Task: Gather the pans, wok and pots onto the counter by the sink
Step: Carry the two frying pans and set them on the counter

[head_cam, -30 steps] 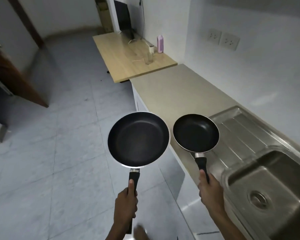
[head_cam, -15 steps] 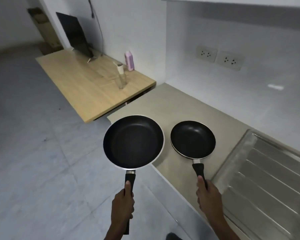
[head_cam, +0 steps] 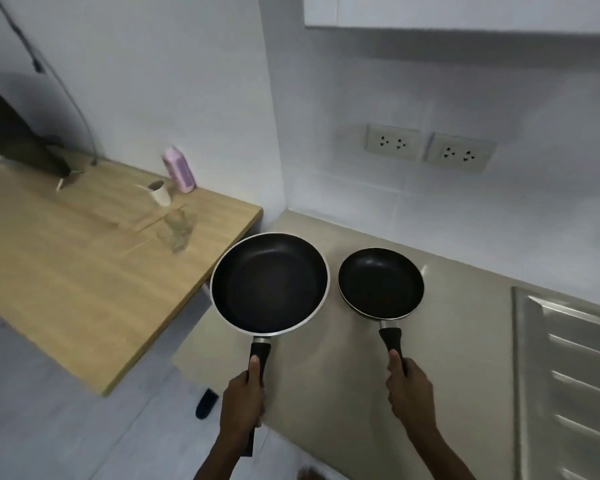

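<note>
The counter (head_cam: 343,368), a plain beige slab, runs from its far left corner against the wall to the steel sink drainboard (head_cam: 568,358) at the right edge of view; the sink bowl itself is cut off, as is the counter's near edge below the forearms. The large pan (head_cam: 269,282) hangs over the counter's left edge, part of it over the gap beside the wooden table (head_cam: 66,271); whether it clears the surface or brushes it cannot be judged from above. It appears to be a stiff, coated metal pan of moderate weight, nose-heavy on its long handle, so the proper hold is the black grip, well forward. The left hand (head_cam: 243,403) has it so, fingers (head_cam: 255,367) wrapped closed round the handle with the thumb laid along the top. The small pan (head_cam: 381,284) sits over the middle of the counter, between the large pan and the drainboard, apart from both; a shadow under its rim suggests it is low or nearly down, but contact is not confirmed. It should be lighter, equally rigid, with a slick interior not to be scraped. The right hand (head_cam: 409,396) grips its handle closed, likewise thumb on top. Handle ends are hidden inside both fists. No wok or pots are visible. A dark object on the floor by the counter's left edge is unidentifiable.
</note>
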Action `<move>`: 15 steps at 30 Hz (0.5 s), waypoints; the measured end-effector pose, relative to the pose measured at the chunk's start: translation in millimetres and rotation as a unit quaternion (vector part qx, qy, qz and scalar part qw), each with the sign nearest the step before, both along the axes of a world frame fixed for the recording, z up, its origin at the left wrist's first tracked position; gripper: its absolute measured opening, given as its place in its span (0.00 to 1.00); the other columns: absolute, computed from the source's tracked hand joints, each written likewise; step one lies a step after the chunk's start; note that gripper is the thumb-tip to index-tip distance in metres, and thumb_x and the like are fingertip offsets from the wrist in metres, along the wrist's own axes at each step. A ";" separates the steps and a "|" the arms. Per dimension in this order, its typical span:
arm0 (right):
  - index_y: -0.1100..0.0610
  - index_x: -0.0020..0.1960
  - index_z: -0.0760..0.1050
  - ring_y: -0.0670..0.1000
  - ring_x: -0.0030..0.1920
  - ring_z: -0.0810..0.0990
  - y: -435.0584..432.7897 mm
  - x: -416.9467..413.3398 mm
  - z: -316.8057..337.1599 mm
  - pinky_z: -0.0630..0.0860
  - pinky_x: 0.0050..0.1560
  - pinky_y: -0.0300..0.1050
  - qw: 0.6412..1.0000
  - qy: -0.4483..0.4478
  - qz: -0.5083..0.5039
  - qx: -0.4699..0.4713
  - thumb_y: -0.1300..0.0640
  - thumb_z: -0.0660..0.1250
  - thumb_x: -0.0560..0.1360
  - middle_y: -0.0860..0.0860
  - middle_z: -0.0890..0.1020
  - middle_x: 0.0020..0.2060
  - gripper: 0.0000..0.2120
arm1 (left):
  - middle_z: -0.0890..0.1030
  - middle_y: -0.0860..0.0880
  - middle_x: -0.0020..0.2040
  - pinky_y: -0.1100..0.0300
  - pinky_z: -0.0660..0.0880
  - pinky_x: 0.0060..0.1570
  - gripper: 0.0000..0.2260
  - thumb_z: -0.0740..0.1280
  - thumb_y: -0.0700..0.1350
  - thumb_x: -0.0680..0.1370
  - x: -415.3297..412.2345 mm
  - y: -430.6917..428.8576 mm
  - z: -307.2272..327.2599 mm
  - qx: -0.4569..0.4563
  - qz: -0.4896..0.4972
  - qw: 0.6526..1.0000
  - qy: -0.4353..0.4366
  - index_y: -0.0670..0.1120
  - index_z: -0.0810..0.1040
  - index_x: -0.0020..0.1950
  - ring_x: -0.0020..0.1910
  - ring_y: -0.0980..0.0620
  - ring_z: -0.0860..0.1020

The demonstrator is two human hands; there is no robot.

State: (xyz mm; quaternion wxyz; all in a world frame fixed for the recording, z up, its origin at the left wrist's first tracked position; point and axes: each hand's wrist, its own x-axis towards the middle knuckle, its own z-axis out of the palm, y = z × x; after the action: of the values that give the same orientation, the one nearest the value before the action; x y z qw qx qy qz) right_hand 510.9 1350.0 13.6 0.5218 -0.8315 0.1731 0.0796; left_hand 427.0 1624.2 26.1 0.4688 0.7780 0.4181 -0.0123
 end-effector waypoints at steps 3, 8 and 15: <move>0.55 0.39 0.77 0.54 0.28 0.80 26.4 19.4 4.3 0.77 0.30 0.49 0.999 0.000 -0.033 -0.013 0.39 0.57 0.82 0.54 0.81 0.30 0.23 | 0.78 0.47 0.27 0.58 0.69 0.34 0.31 0.51 0.61 0.84 44.4 30.9 -4.6 0.018 -0.058 0.998 0.000 0.45 0.74 0.29 0.31 0.47 0.78; 0.55 0.40 0.77 0.55 0.30 0.80 68.1 46.1 -1.9 0.80 0.34 0.53 0.995 0.007 -0.095 -0.024 0.41 0.58 0.82 0.55 0.82 0.32 0.22 | 0.74 0.48 0.23 0.57 0.69 0.32 0.32 0.51 0.62 0.84 111.2 74.7 -18.3 0.005 -0.126 0.992 0.002 0.46 0.71 0.26 0.26 0.47 0.75; 0.58 0.39 0.76 0.57 0.31 0.80 124.5 71.0 -13.9 0.79 0.36 0.56 0.982 0.037 -0.186 -0.020 0.41 0.58 0.82 0.56 0.81 0.32 0.23 | 0.74 0.48 0.22 0.59 0.70 0.27 0.32 0.50 0.63 0.84 160.4 123.8 -30.4 -0.003 -0.206 0.978 0.007 0.44 0.73 0.29 0.20 0.50 0.73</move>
State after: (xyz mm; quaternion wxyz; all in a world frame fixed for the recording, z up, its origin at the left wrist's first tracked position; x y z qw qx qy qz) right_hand 581.9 1474.5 -0.2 0.5035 -0.7918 0.3457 0.0086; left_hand 587.4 1748.0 -4.3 0.4555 0.8461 0.2517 -0.1154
